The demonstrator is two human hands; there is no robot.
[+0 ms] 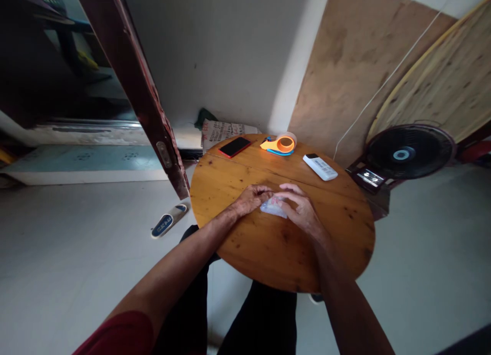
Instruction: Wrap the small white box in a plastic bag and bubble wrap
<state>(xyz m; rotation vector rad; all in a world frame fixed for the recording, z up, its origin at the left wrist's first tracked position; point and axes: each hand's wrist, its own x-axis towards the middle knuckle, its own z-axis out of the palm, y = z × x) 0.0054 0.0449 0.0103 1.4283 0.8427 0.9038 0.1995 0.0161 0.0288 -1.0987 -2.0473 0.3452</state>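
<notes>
A small clear plastic bag with faint reddish print lies on the round wooden table. At its upper left edge, the fingers of my left hand are closed together on the plastic. My right hand is over the bag's right side, fingers stretched out and apart, with the thumb near or touching the plastic. What the bag contains, if anything, is too small to make out.
Toward the table's far edge are a red-edged phone, an orange tape dispenser and a white box-like device. A black fan stands to the right. A slipper lies on the floor by the door.
</notes>
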